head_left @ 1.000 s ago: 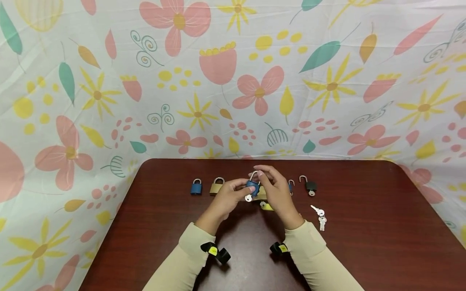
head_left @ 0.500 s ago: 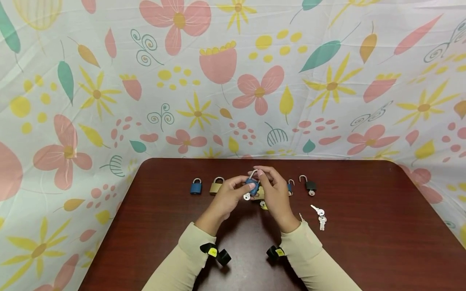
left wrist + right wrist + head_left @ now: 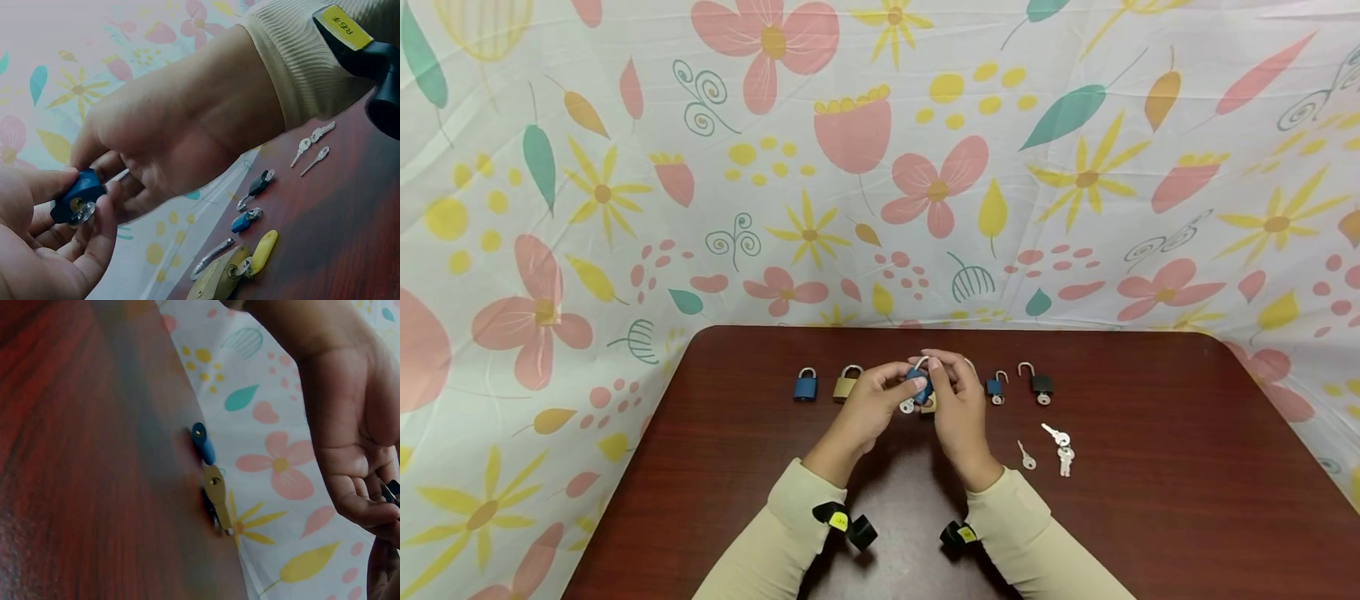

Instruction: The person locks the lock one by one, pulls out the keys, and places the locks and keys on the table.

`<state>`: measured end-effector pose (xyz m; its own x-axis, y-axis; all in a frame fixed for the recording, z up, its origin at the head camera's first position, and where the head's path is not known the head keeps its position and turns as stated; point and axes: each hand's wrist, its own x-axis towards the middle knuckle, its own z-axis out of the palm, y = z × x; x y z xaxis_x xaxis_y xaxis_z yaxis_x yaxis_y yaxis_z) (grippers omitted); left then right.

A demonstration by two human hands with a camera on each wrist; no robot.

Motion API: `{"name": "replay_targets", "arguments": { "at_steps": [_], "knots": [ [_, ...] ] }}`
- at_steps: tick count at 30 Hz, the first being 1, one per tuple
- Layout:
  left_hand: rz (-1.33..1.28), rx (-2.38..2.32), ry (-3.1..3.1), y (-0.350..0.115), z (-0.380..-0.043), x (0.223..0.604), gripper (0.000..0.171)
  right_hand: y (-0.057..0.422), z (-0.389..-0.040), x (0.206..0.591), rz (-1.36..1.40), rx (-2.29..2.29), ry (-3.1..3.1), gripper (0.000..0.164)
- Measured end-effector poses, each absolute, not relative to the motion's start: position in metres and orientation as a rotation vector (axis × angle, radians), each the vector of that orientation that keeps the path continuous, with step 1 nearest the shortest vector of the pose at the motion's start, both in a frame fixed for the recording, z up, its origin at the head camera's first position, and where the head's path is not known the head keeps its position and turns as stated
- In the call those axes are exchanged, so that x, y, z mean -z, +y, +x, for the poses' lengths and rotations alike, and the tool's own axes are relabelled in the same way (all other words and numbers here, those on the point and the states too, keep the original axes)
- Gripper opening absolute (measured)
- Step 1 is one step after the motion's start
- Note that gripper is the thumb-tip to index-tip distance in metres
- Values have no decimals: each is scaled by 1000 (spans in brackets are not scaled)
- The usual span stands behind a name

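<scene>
In the head view a blue padlock (image 3: 919,388), its shackle sticking up, is held over the back of the table. My left hand (image 3: 870,408) grips its body between thumb and fingers. With thumb and fingertips my right hand (image 3: 958,412) pinches the shackle. The left wrist view shows a silver key (image 3: 83,214) standing in the blue lock's keyhole, close to the left fingers. Behind the right hand sits a large brass padlock (image 3: 219,278) with a yellow-headed key (image 3: 265,251), mostly hidden in the head view.
Left of the hands stand another blue padlock (image 3: 805,386) and a brass padlock (image 3: 844,388), shackles down. To the right lie a small blue padlock (image 3: 995,388) and a black padlock (image 3: 1042,385), shackles up, keys in. Loose keys (image 3: 1064,454) and a single key (image 3: 1027,457) lie nearer.
My right hand and forearm have shifted slightly left and turned, uncovering the small blue padlock and a single key. The held padlock stays between both hands, slightly tilted.
</scene>
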<state>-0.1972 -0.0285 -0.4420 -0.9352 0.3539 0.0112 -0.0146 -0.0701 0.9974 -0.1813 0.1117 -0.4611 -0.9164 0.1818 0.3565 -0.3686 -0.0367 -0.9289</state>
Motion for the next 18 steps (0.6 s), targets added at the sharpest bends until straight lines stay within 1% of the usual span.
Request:
{"name": "replay_targets", "arguments": {
  "at_steps": [10,18],
  "knots": [
    [357,-2080,1964,-29,-197,445,25,111,-180,464,179,-2028,-1897,29],
    [368,-2097,1965,-29,-196,446,25,109,-179,462,146,-2009,-1920,24]
  ]
}}
